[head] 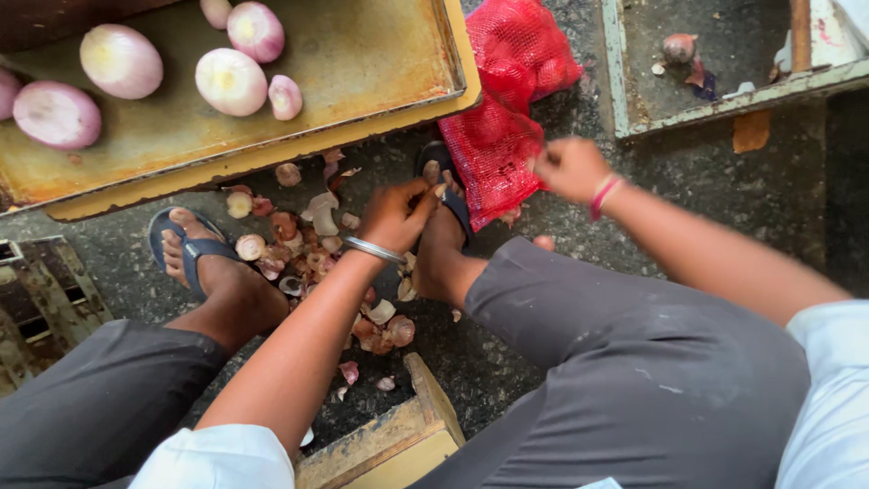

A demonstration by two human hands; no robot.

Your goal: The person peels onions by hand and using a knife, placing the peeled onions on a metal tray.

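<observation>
My left hand, with a metal bangle on the wrist, is closed near the lower edge of a red mesh sack that lies on the dark floor. My right hand, with a pink thread on the wrist, pinches the sack's right edge. The sack bulges with round things inside. What the left fingers hold is hidden. Several peeled pale-purple onions lie in a rusty yellow metal tray at the upper left.
Onion skins and cut ends litter the floor between my sandalled feet. A second metal tray with scraps sits at the upper right. A wooden stool edge shows below, a crate at left.
</observation>
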